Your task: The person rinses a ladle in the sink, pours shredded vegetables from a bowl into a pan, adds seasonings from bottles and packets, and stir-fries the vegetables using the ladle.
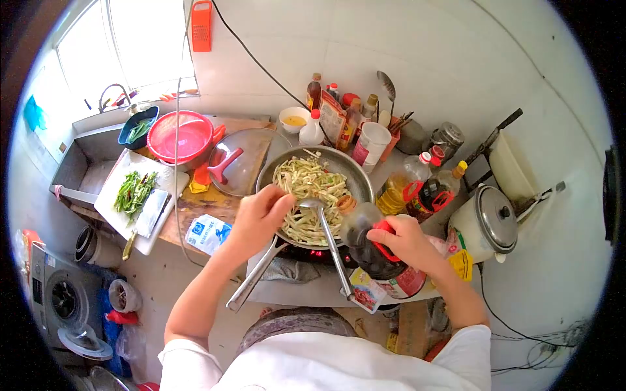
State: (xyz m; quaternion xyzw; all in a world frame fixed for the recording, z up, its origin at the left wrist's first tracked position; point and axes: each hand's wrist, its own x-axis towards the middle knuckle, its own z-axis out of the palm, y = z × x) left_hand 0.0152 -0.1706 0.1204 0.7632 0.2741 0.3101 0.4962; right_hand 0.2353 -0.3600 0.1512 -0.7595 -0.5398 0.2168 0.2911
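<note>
My right hand (405,244) grips the red handle of a large dark bottle (372,244), tilted with its mouth over the right side of the pan (366,179). Pale sliced strips with green bits (306,179) fill much of the pan. My left hand (264,215) is closed above the pan's left edge, fingertips pinched; anything between them is too small to tell. A metal ladle (329,238) rests with its bowl on the food beside my left fingertips, its handle reaching over the pan's front rim. The pan's own handle (251,283) points toward the front left.
Left of the pan are a glass lid (241,159), red basket (177,137), and white board (114,195) with greens and a knife. Bottles (391,192), a white cup (373,144) and a lidded pot (489,218) stand behind and right. A cable crosses on the left.
</note>
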